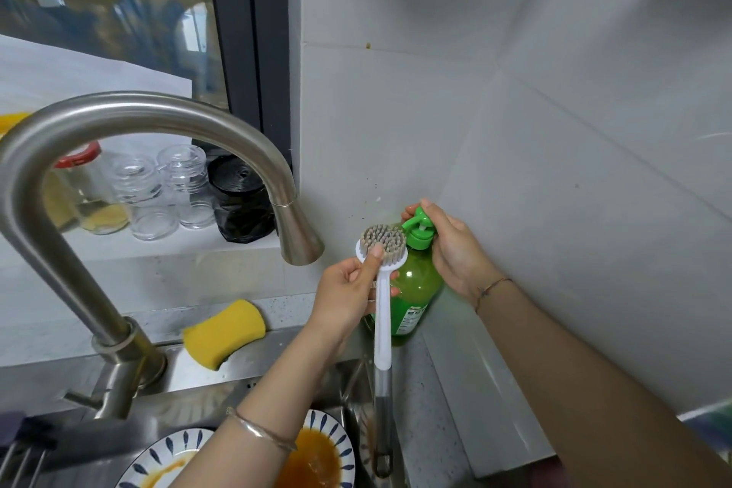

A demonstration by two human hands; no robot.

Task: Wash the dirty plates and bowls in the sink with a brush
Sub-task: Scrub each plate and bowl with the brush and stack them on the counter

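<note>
Head view: the left hand (348, 289) holds the brush (382, 313) in a closed grip just below its head. The bristles face up beside the pump (420, 228), apparently to catch soap. The right hand (451, 246) grips that pump on the bottle (418, 281), which stands on the bench (443, 388). Dirty plates (336, 424) lie below in the sink (206, 408).

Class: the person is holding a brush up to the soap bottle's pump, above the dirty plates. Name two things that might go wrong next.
1. The pump nozzle points at the edge of the brush bristles, so soap may miss and run onto the left hand.
2. The right hand holds only the top of the soap bottle; a hard push might tip it toward the plates.
</note>
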